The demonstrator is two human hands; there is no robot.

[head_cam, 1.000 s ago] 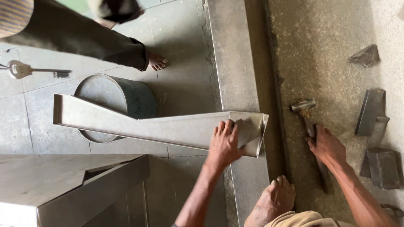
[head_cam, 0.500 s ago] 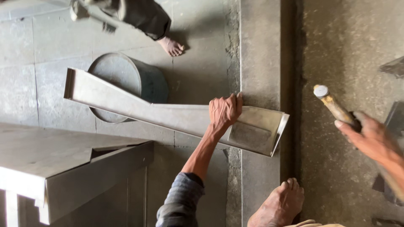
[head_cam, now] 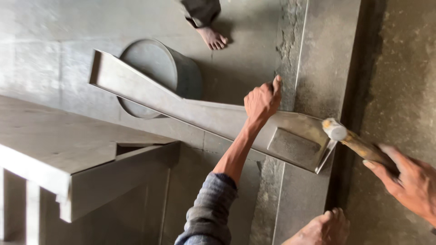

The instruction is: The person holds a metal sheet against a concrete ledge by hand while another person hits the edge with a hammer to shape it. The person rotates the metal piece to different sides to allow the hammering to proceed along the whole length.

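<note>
The left hand (head_cam: 261, 100) presses down on the long metal channel (head_cam: 190, 111), which lies slanted across the floor and a round drum (head_cam: 159, 75). The right hand (head_cam: 406, 181) grips a hammer (head_cam: 352, 140) — its head at the channel's near end.

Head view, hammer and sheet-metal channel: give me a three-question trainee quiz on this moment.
1. True or false: the left hand presses on the long grey sheet-metal channel.
2. Which hand grips the wooden-handled hammer? A) left B) right
3. What does the hammer head touch?

Key: 1 true. 2 B, the right hand. 3 The upturned end flange of the channel, beside the flat grey block lying in it.
</note>
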